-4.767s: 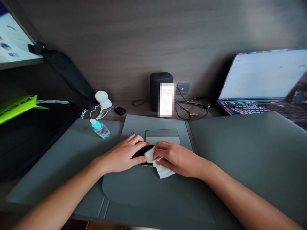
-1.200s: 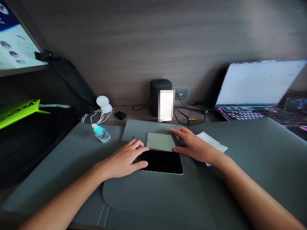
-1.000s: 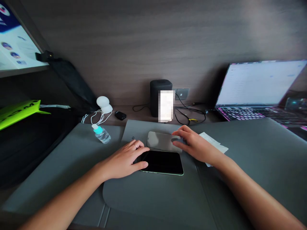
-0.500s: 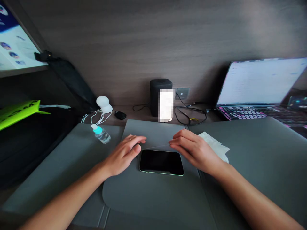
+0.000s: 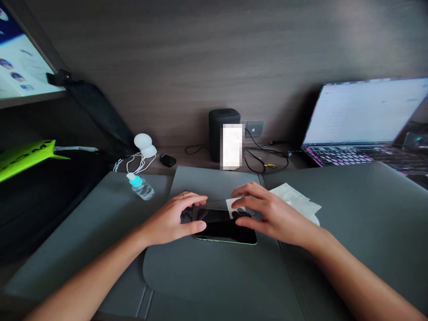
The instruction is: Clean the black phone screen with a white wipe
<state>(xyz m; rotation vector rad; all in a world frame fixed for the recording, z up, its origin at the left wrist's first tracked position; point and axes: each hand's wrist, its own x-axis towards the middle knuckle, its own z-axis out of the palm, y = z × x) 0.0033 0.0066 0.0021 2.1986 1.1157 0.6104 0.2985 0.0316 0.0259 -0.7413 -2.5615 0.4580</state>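
A black-screened phone (image 5: 224,234) with a pale green edge lies face up on the grey desk mat. Just over it is a thin clear sheet, like a screen protector (image 5: 230,204), tilted and catching a white reflection. My left hand (image 5: 174,218), a ring on one finger, holds the sheet's left side with the thumb near and the fingers on the far side. At the right side my right hand (image 5: 267,214) has its fingers curved around the sheet, thumb low over the phone. Exact contact under the right fingertips is hard to see.
White wipes (image 5: 297,200) lie behind my right wrist. A small spray bottle (image 5: 142,187) rests at left. Along the wall stand a white round device (image 5: 143,145), a black speaker (image 5: 216,133), loose cables (image 5: 267,165) and an opened laptop (image 5: 364,116).
The clear sheet has tilted from nearly edge-on and now shows a reflection. My left thumb has moved nearer over the phone, and my right fingers have spread wider.
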